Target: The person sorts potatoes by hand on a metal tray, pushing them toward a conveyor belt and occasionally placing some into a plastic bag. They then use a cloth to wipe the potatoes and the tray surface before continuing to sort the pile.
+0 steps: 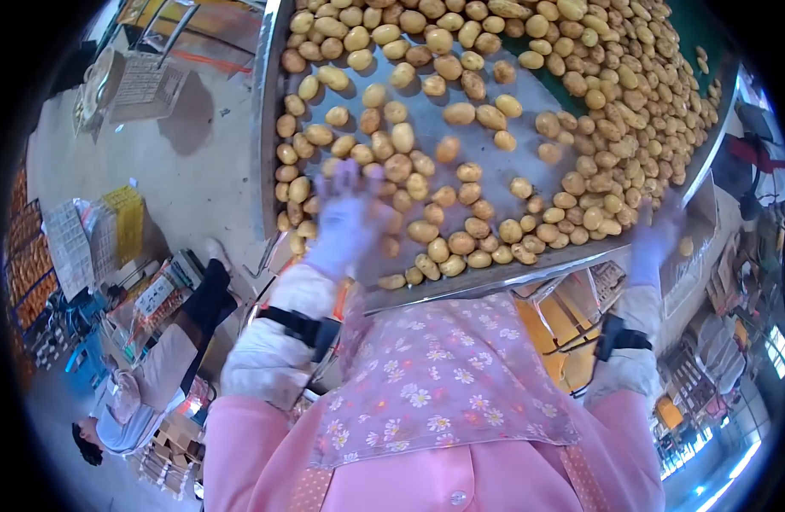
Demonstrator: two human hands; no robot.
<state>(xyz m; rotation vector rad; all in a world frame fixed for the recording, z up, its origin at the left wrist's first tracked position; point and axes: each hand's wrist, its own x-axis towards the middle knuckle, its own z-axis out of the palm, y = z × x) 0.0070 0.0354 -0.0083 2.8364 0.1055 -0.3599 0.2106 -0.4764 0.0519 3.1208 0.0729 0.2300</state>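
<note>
A metal sorting table (503, 175) is covered with several yellow-brown potatoes (461, 119). My left hand (345, 218), in a pale glove, hovers blurred over the potatoes at the table's near left part, fingers spread. My right hand (657, 235), also gloved and blurred, is at the table's near right edge, next to a single potato (685, 247) seen just beyond the rim. Whether either hand holds a potato cannot be made out. I wear a pink top and a floral apron (435, 375).
Another person (145, 384) bends over crates on the floor at the lower left. Stacked crates of produce (29, 264) and a yellow crate (123, 218) stand at the left. Orange frames (554, 324) sit under the table.
</note>
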